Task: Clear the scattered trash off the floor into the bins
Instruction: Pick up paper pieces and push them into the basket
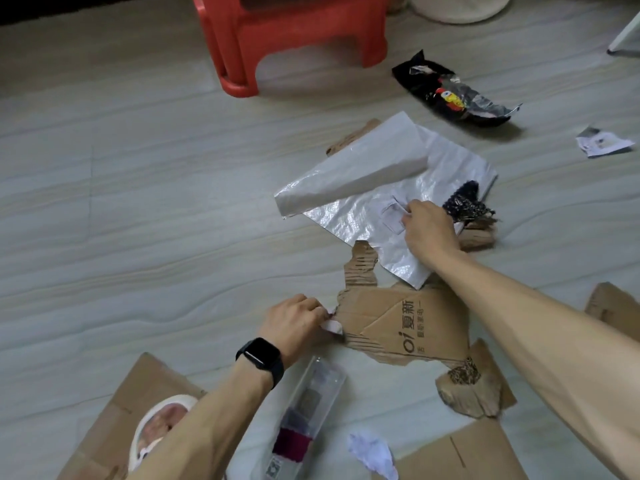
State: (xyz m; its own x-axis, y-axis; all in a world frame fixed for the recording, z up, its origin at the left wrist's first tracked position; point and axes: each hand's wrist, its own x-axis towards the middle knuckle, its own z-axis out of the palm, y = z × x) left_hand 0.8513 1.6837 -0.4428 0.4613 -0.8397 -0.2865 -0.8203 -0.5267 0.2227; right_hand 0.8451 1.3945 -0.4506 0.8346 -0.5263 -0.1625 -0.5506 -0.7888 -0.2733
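**Head view: both hands down on floor litter**

Nearest the camera, a crumpled white paper ball (374, 452) and a clear plastic package (304, 414) lie on the pale floor (138, 202) between flattened cardboard sheets (114, 410). A little farther out, the left hand (294, 323), with a dark watch (261, 358) on its wrist, is closed around a small white scrap (330, 325) at the left edge of a torn brown cardboard piece (398, 327) printed with dark characters. Beyond that, the right hand (427, 230) is curled with its fingertips pinching at a silvery woven plastic bag (363, 188), which lies partly over the torn cardboard with one corner folded back. A dark crumpled clump (465, 200) sits just beside this hand. Farther away, a black snack wrapper (450, 91) and a small torn paper (602, 142) lie apart on the floor, with a red plastic stool (294, 36) standing behind them.
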